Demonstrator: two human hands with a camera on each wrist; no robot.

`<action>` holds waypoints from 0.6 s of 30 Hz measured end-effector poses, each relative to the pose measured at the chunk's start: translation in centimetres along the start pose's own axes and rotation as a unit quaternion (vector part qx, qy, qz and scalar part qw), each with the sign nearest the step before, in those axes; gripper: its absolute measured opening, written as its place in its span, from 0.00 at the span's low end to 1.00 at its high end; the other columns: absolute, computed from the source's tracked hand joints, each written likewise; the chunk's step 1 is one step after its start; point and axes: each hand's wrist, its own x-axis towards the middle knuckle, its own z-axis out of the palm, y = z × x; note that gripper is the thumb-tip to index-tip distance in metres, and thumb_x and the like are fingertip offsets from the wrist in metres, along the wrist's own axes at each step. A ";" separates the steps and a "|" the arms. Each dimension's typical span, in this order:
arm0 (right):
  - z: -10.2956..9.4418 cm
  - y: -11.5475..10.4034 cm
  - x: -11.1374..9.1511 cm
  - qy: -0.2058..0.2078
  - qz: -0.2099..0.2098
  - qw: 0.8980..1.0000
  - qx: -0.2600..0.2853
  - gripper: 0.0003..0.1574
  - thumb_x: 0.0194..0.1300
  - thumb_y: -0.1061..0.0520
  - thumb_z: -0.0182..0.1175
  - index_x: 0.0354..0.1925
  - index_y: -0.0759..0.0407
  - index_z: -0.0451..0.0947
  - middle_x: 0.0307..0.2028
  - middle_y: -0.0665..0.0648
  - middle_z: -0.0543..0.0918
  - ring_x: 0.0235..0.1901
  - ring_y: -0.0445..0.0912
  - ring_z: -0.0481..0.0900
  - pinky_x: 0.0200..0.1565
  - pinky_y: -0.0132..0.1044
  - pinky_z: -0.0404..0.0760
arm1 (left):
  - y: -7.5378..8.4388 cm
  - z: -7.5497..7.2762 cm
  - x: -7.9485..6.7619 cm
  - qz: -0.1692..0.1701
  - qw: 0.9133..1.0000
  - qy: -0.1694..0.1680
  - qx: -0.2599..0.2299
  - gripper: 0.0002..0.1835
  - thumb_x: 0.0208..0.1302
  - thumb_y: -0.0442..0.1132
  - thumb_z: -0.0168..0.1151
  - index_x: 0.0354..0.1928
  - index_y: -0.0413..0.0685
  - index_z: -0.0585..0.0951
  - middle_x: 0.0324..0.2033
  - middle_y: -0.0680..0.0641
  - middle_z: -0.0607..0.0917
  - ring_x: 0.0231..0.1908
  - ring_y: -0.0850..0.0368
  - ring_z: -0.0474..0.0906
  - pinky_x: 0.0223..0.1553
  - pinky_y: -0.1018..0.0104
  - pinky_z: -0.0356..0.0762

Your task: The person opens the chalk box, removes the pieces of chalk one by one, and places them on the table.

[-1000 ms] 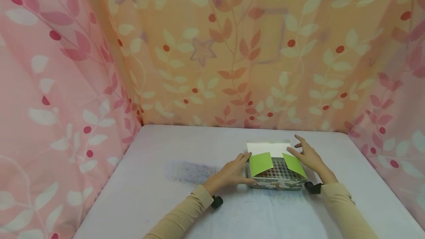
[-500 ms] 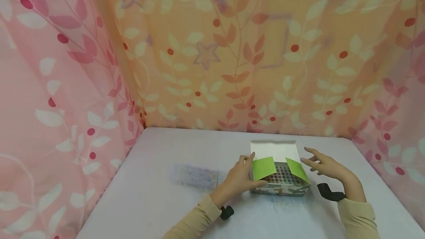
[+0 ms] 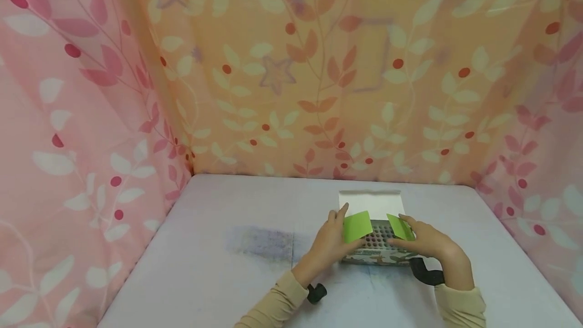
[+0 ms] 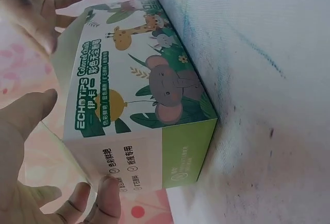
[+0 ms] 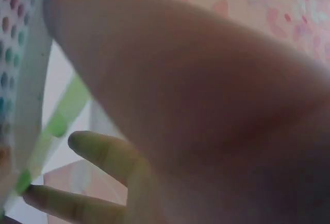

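On the white table [image 3: 196,277], the chalk box [image 3: 379,257] stands upright, lid [image 3: 375,205] raised. The left hand [image 3: 329,239], fingers spread, braces its left end, apparently for steadiness. The right hand [image 3: 431,241], fingers parted, lies at the right flap [image 3: 401,228], possibly baring the chalk ends [image 3: 377,238]; pinching cannot be confirmed.

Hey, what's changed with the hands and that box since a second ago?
The right hand pulled away rightward, then came back left; its fingers are now at the right green flap, though whether they grip it isn't clear. The left hand stayed at the left end of the box, which stayed open.
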 end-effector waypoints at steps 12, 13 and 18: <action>-0.5 -0.4 0.0 0.028 -0.005 1.000 0.005 0.48 0.56 0.37 0.52 0.60 0.71 0.54 0.44 0.72 0.73 0.41 0.61 0.73 0.37 0.55 0.71 | -0.8 -0.7 -0.6 -0.016 0.991 -0.014 -0.131 0.48 0.48 0.61 0.58 0.67 0.57 0.46 0.42 0.50 0.68 0.30 0.63 0.72 0.25 0.76 0.70; -0.7 -0.2 -0.1 0.024 -0.008 1.000 0.014 0.47 0.57 0.38 0.51 0.60 0.70 0.54 0.45 0.73 0.73 0.42 0.62 0.73 0.38 0.55 0.71 | -0.9 -0.9 -0.6 -0.014 0.989 -0.017 -0.147 0.47 0.49 0.60 0.59 0.67 0.56 0.46 0.42 0.49 0.68 0.31 0.61 0.72 0.26 0.75 0.70; -1.6 1.0 -0.5 0.010 -0.019 0.998 0.054 0.42 0.61 0.41 0.48 0.62 0.67 0.51 0.43 0.70 0.74 0.37 0.57 0.76 0.35 0.49 0.74 | -1.5 -1.4 -0.7 -0.019 0.977 -0.033 -0.211 0.46 0.50 0.57 0.59 0.66 0.61 0.44 0.42 0.50 0.70 0.32 0.62 0.74 0.28 0.75 0.72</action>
